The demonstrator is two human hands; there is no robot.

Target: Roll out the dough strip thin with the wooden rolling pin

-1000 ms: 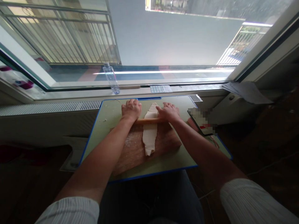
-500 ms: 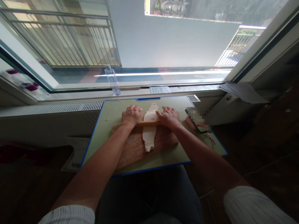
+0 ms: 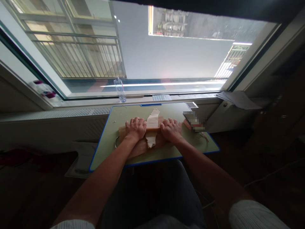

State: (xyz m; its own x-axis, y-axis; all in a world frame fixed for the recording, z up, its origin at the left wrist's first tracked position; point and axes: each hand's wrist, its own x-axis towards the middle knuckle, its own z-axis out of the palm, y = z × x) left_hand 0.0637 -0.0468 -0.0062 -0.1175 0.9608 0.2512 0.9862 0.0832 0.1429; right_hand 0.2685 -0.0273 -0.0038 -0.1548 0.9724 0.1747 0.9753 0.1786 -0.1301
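Dough strip (image 3: 152,120) under a rolling pin (image 3: 153,129), a hand on either side

The pale dough strip lies at about the middle of the desk (image 3: 190,144), one end pointing toward the far edge and the other toward the near edge. Its outline is uneven, and the rolling pin rests straight across it, roughly in line with the far edge. Beneath the near part of the dough is a wooden board (image 3: 139,149), set askew to the near edge.

The left hand (image 3: 136,127) lies palm down over the pin just beside the dough, half open, its fingers loosely bent toward the far edge. The right hand (image 3: 171,128) covers the pin on the other side in the same way, half open, thumb near the dough. Neither is clenched; how the palms meet the pin is hidden.

A metal ring (image 3: 116,142) shows at the board's left end. Small white flecks (image 3: 114,121) dot the desk toward its far left corner. Near the right edge a flat device (image 3: 194,121) leans at a tilt, its face pixelated.

Beyond the far edge, a clear bottle (image 3: 119,90) stands upright on the windowsill (image 3: 100,102), with a gridded sheet (image 3: 161,97) lying to its right.
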